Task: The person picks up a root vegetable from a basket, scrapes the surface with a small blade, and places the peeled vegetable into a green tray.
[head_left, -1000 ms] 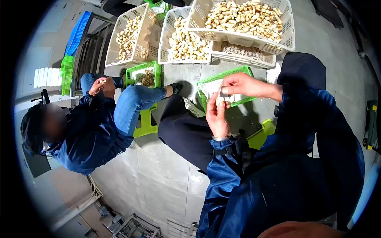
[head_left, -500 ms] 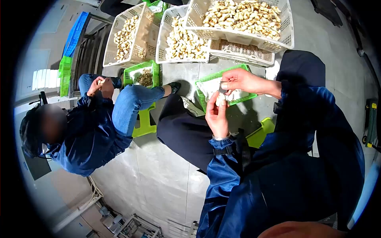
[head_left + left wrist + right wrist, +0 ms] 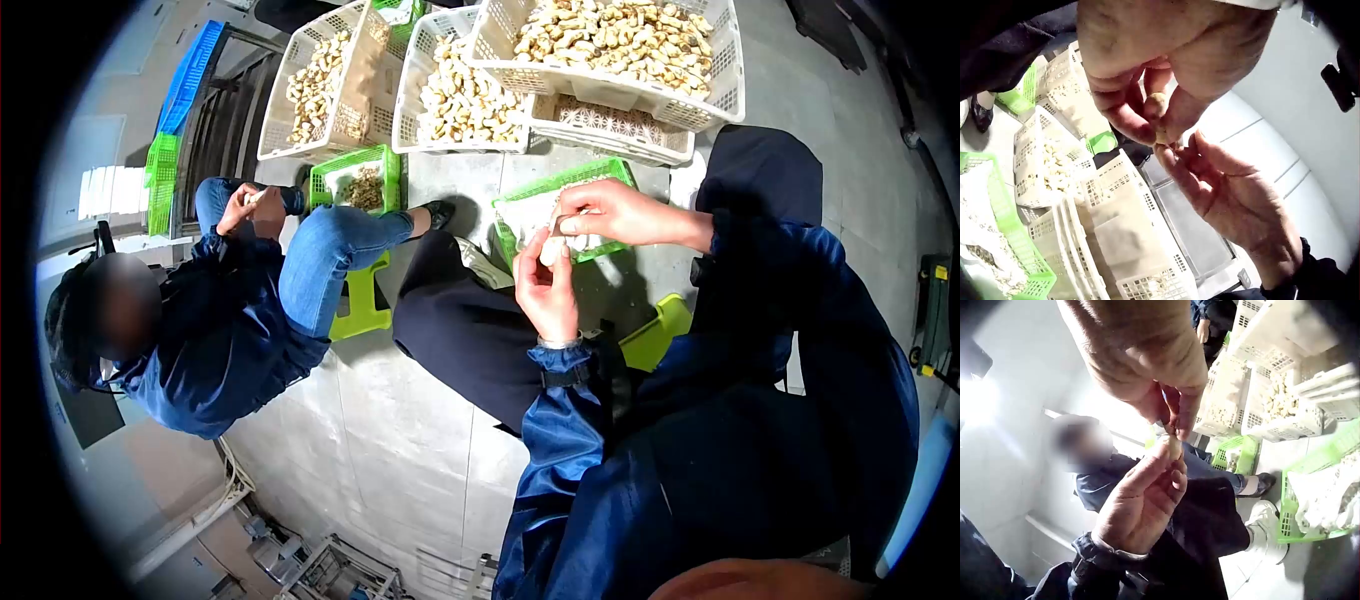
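Observation:
Thumb and fingertips of my left hand [image 3: 548, 298] pinch a small pale piece [image 3: 550, 251], also visible as a rounded cream piece [image 3: 1174, 449] in the right wrist view. My right hand [image 3: 632, 215] comes in from the right, fingers curled and pinched against the top of that piece. The small dark flat thing in my right fingers is mostly hidden by them. From the left wrist view, my left hand [image 3: 1160, 62] is above and my right hand [image 3: 1229, 194] below, their fingertips meeting. Behind the hands lies a green basket [image 3: 620, 172] with a white liner.
White crates [image 3: 640, 90] of pale brown-spotted pieces stand at the top, some stacked. On the left a seated person [image 3: 220, 320] holds a small piece near another green basket [image 3: 390, 180]. A green stool [image 3: 655, 335] is partly visible beside my leg [image 3: 470, 335].
The dark flat thing, plain before, is now mostly covered by my right fingers. The pale piece is tilted differently in my left fingers. Both hands stay close together.

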A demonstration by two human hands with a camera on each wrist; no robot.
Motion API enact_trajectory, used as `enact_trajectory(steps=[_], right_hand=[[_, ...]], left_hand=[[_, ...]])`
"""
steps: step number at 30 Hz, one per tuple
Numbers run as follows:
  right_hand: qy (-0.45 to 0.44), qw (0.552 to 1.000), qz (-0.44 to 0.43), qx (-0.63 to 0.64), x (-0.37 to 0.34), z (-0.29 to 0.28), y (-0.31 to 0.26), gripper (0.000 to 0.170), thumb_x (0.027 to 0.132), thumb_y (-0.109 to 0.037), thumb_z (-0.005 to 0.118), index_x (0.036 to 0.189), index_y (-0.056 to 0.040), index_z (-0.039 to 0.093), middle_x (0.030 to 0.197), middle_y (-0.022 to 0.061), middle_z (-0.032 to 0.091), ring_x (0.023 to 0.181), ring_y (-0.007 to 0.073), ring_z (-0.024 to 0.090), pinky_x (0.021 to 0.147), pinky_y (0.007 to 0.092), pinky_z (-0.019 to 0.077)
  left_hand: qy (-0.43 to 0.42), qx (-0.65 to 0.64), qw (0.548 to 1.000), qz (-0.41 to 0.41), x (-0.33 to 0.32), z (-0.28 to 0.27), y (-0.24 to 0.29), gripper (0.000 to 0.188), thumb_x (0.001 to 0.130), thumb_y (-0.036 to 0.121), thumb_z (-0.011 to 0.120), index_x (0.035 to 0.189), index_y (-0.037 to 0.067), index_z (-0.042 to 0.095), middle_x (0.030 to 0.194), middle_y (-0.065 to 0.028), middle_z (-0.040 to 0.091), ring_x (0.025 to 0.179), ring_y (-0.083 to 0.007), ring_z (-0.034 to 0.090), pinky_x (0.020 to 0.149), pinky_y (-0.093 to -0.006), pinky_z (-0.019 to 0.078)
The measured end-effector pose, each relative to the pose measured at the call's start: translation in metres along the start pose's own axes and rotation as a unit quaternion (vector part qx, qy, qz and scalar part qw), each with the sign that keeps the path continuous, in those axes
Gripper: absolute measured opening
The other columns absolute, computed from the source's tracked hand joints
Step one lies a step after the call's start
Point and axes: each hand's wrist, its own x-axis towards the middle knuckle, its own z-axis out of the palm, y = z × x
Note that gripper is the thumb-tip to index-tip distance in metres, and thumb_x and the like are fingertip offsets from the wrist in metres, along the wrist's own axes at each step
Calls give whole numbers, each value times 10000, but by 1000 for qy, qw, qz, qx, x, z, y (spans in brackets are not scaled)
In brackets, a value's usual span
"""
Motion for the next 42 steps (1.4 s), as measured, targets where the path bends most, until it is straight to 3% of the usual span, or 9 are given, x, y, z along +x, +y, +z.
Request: enact_trajectory(steps=[7,11,15,21,23,25,27,33,42], right_hand=[[21,996,-33,-78,0,3,-4,148,845,-136,599,875,9,596,714,76,589,678,130,550,614,303,438],[14,994,50,99,3,-1,9,130,847,-117,607,840,12,586,693,11,556,681,70,496,616,264,425],[5,999,-8,-36,-1,5,-1,140,852,-116,616,808,11,575,717,18,563,696,79,514,637,257,433],[20,986,65,155,6,2,10,152,871,-102,596,766,-13,531,709,-4,566,664,55,515,605,235,432],[41,991,42,119,4,4,13,142,870,-100,591,775,-15,530,704,-9,560,675,49,499,602,232,423],[53,993,31,99,3,3,14,137,870,-99,589,779,-16,530,702,-11,557,680,45,491,600,231,419],[70,997,22,29,2,3,15,132,872,-111,580,799,-9,541,699,-6,554,674,45,473,599,235,413],[72,997,11,33,1,4,13,135,865,-127,582,827,1,561,714,31,581,682,73,498,610,256,418],[38,984,-124,-122,-1,9,4,127,839,-121,580,880,-1,595,783,112,594,715,225,591,637,330,455]], left_hand=[[26,106,993,54,1,-1,2,309,792,39,682,1094,16,621,1002,-61,536,850,-130,554,725,-250,474],[29,136,988,63,1,-1,-1,313,779,58,699,1083,26,631,971,-60,548,820,-128,555,686,-243,467],[16,175,983,55,0,-3,6,318,798,21,678,1104,-16,600,1024,-57,530,891,-118,552,760,-233,465],[3,114,987,117,2,1,-5,366,791,-8,658,1146,19,572,1059,-75,542,884,-146,552,766,-260,457],[-6,-77,997,-17,-2,6,8,433,830,-57,593,1241,-47,455,1113,-72,545,989,-138,540,862,-259,444],[-38,-65,996,-48,0,3,5,441,879,5,563,1285,-51,401,1140,-100,555,999,-153,555,858,-267,462],[-74,-236,953,-175,2,2,1,409,920,88,531,1286,-47,406,1126,-124,564,993,-180,577,853,-286,487],[-21,-200,967,-157,0,0,-6,336,906,105,567,1193,-43,472,1057,-101,589,893,-163,607,805,-276,511],[25,-176,973,-147,0,2,2,299,863,100,639,1121,-33,565,902,-47,610,796,-108,585,738,-237,503]])
